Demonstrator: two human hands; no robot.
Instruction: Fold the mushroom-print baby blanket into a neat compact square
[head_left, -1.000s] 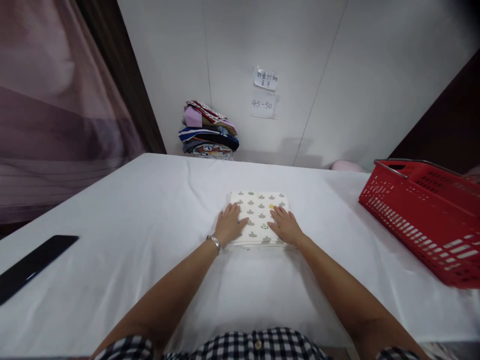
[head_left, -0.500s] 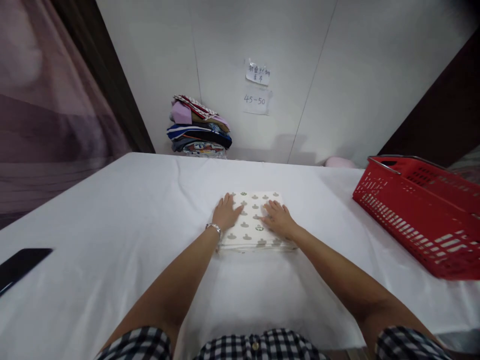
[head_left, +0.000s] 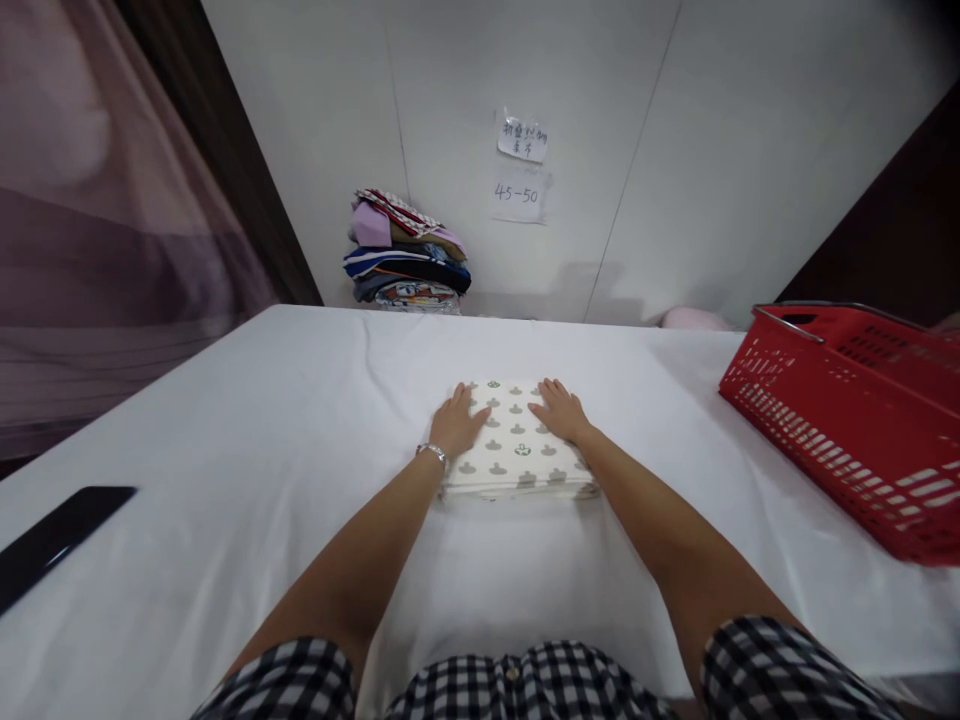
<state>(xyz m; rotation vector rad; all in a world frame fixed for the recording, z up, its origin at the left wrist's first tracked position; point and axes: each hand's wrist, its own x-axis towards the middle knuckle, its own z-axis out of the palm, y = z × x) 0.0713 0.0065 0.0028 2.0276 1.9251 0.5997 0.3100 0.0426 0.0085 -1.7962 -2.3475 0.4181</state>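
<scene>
Your left hand (head_left: 459,425) lies palm down on the left part of the folded cloth (head_left: 516,445), fingers stretched flat and loosely together, gripping nothing; a silver bracelet (head_left: 432,452) sits on that wrist. Your right hand (head_left: 559,410) rests the same way on the far right corner of the cloth, fingers extended and slightly fanned, pressing rather than holding. The cloth is a neat, squarish stack of several layers, cream white, printed with rows of small grey shapes, with one or two of them in green near the middle and at the far edge; its near edge shows the stacked folds. It lies in the middle of the table (head_left: 225,420), which is covered in white sheeting, directly ahead of you. A red plastic basket (head_left: 847,430) stands well apart to the right, a flat black object (head_left: 52,535) lies near the left edge, and a pile of folded clothes (head_left: 409,262) sits against the wall below two paper notes (head_left: 521,165).
</scene>
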